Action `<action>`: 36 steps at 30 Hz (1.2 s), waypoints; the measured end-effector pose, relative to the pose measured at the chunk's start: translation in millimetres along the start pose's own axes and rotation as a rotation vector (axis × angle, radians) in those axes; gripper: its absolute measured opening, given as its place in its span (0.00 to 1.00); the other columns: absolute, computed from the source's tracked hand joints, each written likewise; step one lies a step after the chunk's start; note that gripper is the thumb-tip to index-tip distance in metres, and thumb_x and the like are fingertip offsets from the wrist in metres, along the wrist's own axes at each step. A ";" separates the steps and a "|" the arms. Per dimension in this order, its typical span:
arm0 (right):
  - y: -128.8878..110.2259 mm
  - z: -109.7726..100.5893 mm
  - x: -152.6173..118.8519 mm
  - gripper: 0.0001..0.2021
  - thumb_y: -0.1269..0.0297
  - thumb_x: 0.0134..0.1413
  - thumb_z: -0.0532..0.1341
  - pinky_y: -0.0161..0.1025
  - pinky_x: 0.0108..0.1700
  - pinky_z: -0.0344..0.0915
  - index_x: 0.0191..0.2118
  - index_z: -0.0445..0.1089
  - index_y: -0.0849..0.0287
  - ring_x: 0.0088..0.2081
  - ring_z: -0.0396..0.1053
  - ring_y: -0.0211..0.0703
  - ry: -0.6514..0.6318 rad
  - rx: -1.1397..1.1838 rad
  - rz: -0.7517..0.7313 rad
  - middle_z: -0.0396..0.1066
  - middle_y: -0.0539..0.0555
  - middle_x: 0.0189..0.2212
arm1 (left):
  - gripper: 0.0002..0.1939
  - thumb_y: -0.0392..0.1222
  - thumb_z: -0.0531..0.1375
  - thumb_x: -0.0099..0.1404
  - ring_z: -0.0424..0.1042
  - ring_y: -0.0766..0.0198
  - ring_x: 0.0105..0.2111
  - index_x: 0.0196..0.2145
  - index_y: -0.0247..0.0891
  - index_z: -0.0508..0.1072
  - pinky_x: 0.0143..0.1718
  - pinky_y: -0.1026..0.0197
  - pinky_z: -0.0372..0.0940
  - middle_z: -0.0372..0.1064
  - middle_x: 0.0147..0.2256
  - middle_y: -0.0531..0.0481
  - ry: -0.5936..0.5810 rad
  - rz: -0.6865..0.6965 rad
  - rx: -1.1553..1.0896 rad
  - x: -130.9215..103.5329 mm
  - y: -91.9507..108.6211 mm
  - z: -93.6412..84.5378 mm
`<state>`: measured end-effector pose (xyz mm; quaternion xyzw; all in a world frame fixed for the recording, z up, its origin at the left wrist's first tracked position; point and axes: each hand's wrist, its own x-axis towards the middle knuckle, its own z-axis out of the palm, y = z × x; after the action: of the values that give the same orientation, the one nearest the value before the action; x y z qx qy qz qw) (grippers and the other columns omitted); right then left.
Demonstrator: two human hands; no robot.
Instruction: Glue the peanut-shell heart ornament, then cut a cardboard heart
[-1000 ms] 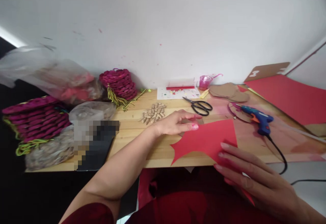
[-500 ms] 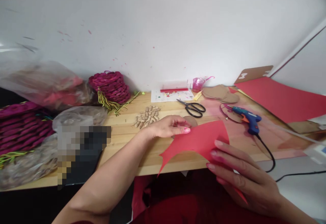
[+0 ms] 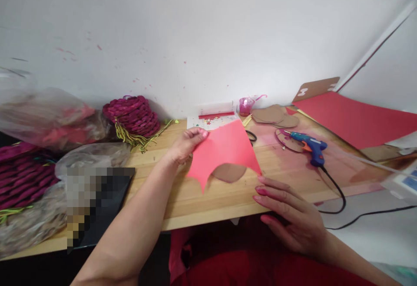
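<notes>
My left hand (image 3: pixel 187 143) pinches the upper left edge of a red paper sheet (image 3: pixel 226 145) between thumb and fingers. The sheet has curved cut-outs along its near side and pointed corners. A brown cardboard piece (image 3: pixel 230 173) shows on the table under the sheet, partly covered by it. Fingers stretched out, my right hand (image 3: pixel 289 212) is over the table's near edge, its fingertips beside the sheet's lower right corner; whether they touch it I cannot tell. Behind the sheet, most of the scissors (image 3: pixel 252 136) are hidden, with part of a black handle loop showing.
A blue glue gun (image 3: pixel 312 149) with a black cord lies at the right, near a large red sheet (image 3: pixel 355 119). Cardboard shapes (image 3: pixel 269 114) and a pink cup (image 3: pixel 246 106) stand at the back. Purple woven baskets (image 3: pixel 133 114) and plastic bags (image 3: pixel 93 158) fill the left.
My left hand has carried the red sheet leftward and away from me, uncovering the cardboard piece and covering most of the scissors. My right hand no longer overlaps the sheet's middle. The view has shifted slightly.
</notes>
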<state>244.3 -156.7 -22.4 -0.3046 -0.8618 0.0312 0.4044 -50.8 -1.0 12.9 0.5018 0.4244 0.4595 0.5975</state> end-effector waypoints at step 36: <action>17.3 21.0 -14.6 0.13 0.76 0.57 0.62 0.41 0.45 0.75 0.47 0.73 0.57 0.43 0.77 0.46 0.059 -0.074 0.151 0.78 0.56 0.40 | 0.18 0.30 0.69 0.52 0.68 0.73 0.24 0.42 0.39 0.81 0.19 0.73 0.61 0.77 0.35 0.51 0.491 0.310 -0.290 20.9 9.8 -76.1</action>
<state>245.1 -146.7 -51.6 -0.3842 -0.8246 0.0206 0.4147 -121.1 36.0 11.3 0.3441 0.4044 0.7081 0.4655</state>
